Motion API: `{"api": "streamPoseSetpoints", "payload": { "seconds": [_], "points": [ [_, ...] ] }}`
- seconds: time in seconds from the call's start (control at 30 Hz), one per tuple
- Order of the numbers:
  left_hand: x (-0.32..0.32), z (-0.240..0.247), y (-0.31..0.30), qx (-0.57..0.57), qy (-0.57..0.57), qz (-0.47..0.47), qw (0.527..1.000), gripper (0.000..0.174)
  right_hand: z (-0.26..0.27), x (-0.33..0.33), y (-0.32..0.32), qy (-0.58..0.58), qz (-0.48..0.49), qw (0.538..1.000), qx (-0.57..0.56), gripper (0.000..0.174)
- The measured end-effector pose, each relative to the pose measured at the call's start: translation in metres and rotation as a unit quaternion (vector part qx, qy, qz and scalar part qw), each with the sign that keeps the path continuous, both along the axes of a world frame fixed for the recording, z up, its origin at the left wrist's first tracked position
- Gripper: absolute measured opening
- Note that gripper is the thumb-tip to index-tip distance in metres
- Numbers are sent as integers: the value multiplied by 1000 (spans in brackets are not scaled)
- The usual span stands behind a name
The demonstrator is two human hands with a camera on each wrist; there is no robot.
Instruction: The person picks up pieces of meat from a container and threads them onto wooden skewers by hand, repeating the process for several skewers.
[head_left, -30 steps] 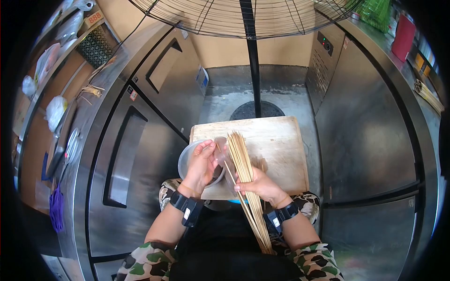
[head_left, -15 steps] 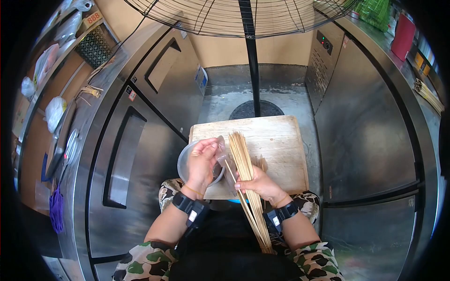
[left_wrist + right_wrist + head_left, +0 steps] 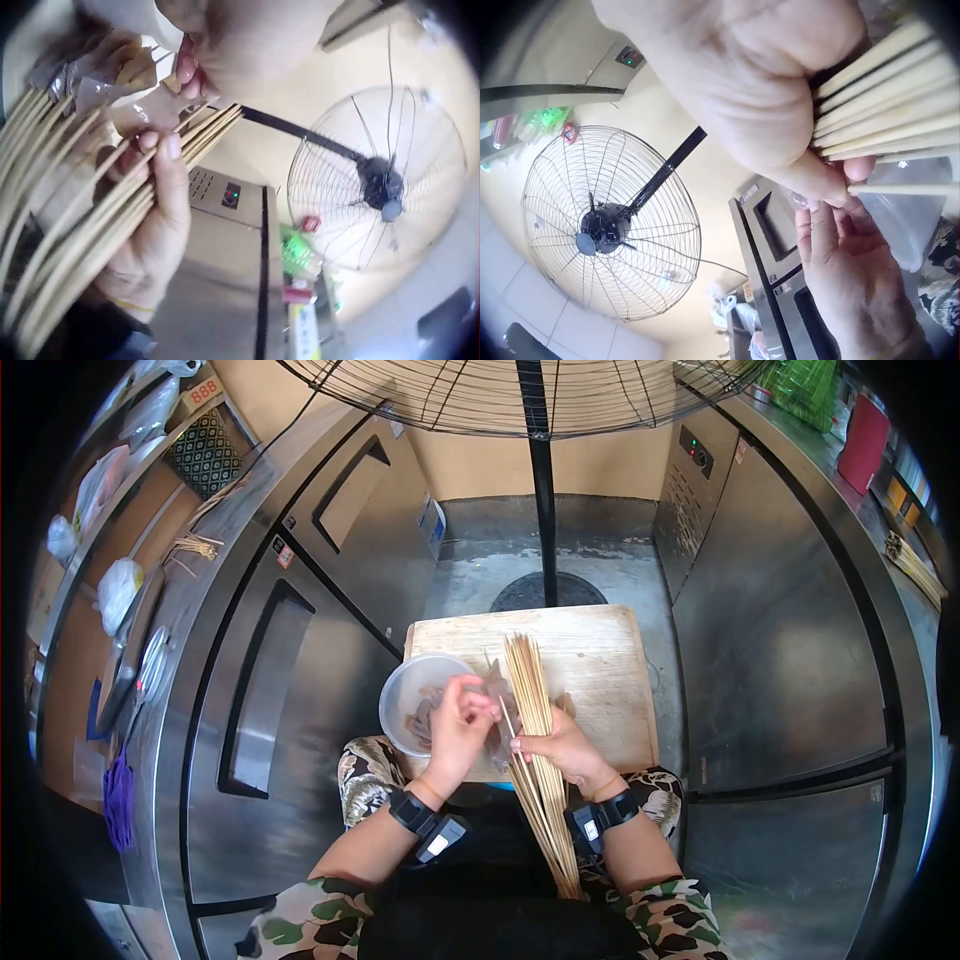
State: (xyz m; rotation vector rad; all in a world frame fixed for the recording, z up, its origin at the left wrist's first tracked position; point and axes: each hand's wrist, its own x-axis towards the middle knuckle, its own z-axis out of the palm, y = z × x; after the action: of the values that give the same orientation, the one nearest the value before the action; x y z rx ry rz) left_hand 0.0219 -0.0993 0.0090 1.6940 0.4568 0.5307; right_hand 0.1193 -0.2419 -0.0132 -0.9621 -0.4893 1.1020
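Observation:
My right hand (image 3: 568,748) grips a thick bundle of bamboo skewers (image 3: 538,735), points upward. Its thumb and a finger pinch one skewer (image 3: 105,169) apart from the bundle. Thin, glossy, brownish translucent slices (image 3: 112,64) are threaded near the tips of some skewers. My left hand (image 3: 462,735) is close beside the separate skewer's tip, its fingertips pinching the edge of a slice (image 3: 146,111) there. Just left of it, a clear round plastic bowl (image 3: 392,695) holds more such slices. In the right wrist view, the right thumb partly hides the left fingertips.
A worn wooden board (image 3: 600,660) lies under the hands and bowl. Steel refrigerator cabinets (image 3: 790,630) flank both sides. Ahead stands a caged fan (image 3: 382,180) on a black pole (image 3: 543,530). Loose sticks (image 3: 198,546) lie on the left counter.
My left hand has moved right and down from over the bowl towards the separate skewer, with a slice at its fingertips. The slices in the bowl show more now. The right hand barely shifted.

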Motion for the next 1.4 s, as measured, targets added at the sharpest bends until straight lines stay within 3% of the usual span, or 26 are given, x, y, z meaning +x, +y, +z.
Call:
{"api": "streamPoseSetpoints", "payload": {
  "seconds": [0.07, 0.1, 0.2, 0.3, 0.37, 0.4, 0.47, 0.57, 0.67, 0.87, 0.97, 1.07, 1.13, 1.27, 1.4],
  "points": [
    [-13, 7, -12, 151, 100, -129, 975, 28, -3, 2, -1, -15, -31, 999, -26, 32],
    [-18, 3, -16, 182, 80, -144, 969, 20, -4, 3, -1, -23, -46, 998, -38, 33],
    [-22, 4, -13, 136, 110, -161, 971, 23, -27, 3, 3, -57, -48, 997, -34, 37],
    [-15, -16, 24, -18, 41, -107, 993, 21, -14, 1, 1, -55, -68, 995, -41, 39],
    [-10, -29, 65, -33, 117, 4, 993, 19, -16, 4, 0, -45, -50, 997, -46, 40],
    [-12, -39, 83, 81, 193, 18, 978, 20, -16, 5, -1, -39, -43, 997, -48, 40],
    [-13, -54, 109, 302, 334, 42, 892, 22, -15, 5, 0, -15, -31, 998, -48, 39],
    [-23, -63, 107, 440, 283, -16, 852, 21, -12, 5, -1, -11, -38, 998, -55, 37],
    [-20, -58, 105, 450, 308, -47, 837, 26, -13, 5, 0, -2, -38, 997, -62, 35],
    [-15, -44, 98, 472, 426, -51, 770, 18, -13, 8, 0, 31, -25, 998, -51, 37],
    [-24, -31, 96, 539, 305, -82, 781, 11, -13, 8, 1, 30, -24, 999, -37, 37],
    [-23, -14, 99, 228, 336, -112, 907, 10, -12, 5, 3, 36, -35, 998, -27, 38],
    [-27, -9, 100, 12, 245, -113, 963, 8, -15, 5, 4, 34, -30, 998, -36, 39],
    [-28, -2, 93, -299, 148, -81, 939, 10, -21, 7, 2, 8, -8, 997, -72, 42],
    [-21, 4, 84, -385, 96, -19, 918, 17, -20, 3, 5, 26, -7, 1000, -15, 44]
  ]
}}
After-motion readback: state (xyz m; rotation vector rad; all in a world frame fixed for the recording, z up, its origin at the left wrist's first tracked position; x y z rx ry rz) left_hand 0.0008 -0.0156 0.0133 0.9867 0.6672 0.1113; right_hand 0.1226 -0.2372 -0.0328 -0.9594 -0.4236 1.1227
